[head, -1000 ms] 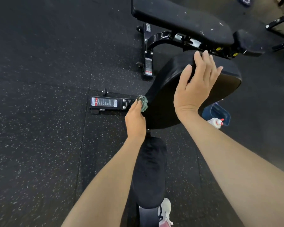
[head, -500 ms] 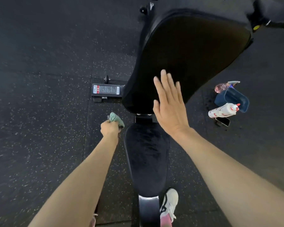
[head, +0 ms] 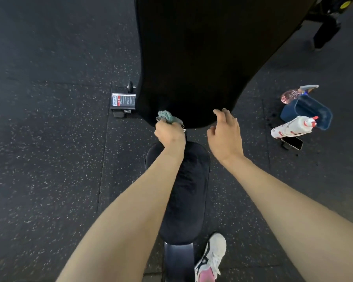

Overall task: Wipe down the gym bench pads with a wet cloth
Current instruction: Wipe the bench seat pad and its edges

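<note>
A large black back pad [head: 208,58] of the gym bench fills the top middle of the view, raised steeply. Below it lies the narrower black seat pad [head: 188,192]. My left hand [head: 169,135] grips a bunched green cloth [head: 167,117] and holds it against the back pad's lower left edge. My right hand [head: 225,135] hovers at the pad's lower right edge with fingers loosely curled, fingertips at the rim and holding nothing.
On the speckled rubber floor at the right stand a blue tub [head: 308,112], a white spray bottle [head: 291,127], a pink bottle [head: 289,95] and a phone [head: 292,142]. The bench's labelled base foot [head: 123,101] sits left. My shoe [head: 211,259] is beside the frame.
My left hand has risen from beside the seat pad and brought the cloth to the back pad's lower edge. My right hand slid down the pad face and its fingers curled. The view moved closer.
</note>
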`<action>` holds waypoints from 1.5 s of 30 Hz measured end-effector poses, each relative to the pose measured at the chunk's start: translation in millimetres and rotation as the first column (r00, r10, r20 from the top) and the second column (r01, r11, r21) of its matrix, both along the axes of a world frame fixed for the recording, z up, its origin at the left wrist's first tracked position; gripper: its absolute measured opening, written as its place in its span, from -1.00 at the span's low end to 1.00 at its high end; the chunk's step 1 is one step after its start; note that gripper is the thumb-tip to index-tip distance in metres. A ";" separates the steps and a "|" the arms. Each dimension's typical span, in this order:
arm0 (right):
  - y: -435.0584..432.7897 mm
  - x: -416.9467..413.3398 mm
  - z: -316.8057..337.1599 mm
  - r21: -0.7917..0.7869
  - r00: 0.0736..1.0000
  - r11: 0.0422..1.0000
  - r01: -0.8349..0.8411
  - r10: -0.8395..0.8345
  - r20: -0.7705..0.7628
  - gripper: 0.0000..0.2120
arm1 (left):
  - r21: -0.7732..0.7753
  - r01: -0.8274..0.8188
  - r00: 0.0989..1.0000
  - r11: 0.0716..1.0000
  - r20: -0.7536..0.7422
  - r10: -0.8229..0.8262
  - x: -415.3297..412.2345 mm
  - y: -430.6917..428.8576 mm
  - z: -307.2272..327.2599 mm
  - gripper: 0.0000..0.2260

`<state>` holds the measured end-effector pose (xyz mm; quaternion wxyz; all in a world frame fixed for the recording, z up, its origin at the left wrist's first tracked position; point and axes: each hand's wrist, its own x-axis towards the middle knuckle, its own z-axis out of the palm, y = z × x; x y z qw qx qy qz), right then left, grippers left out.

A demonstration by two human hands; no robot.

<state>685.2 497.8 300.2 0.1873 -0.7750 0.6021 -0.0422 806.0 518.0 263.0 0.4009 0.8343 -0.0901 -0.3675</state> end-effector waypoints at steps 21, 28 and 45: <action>84.3 -88.6 -97.5 0.678 0.910 0.677 0.288 -0.413 0.026 -0.56 | 0.088 0.715 0.600 0.694 0.433 -0.673 -66.6 130.6 -110.8 -0.52; 113.1 -93.4 -103.1 0.707 0.872 0.625 0.331 -0.489 0.024 -0.60 | -0.094 0.811 0.583 0.578 0.218 -0.783 -70.1 158.6 -93.5 -0.52; 189.6 -104.5 -94.3 0.809 0.830 0.465 0.361 -0.556 -0.051 -0.59 | 0.100 0.858 0.491 0.504 0.125 -0.862 -83.4 240.8 -79.6 -0.57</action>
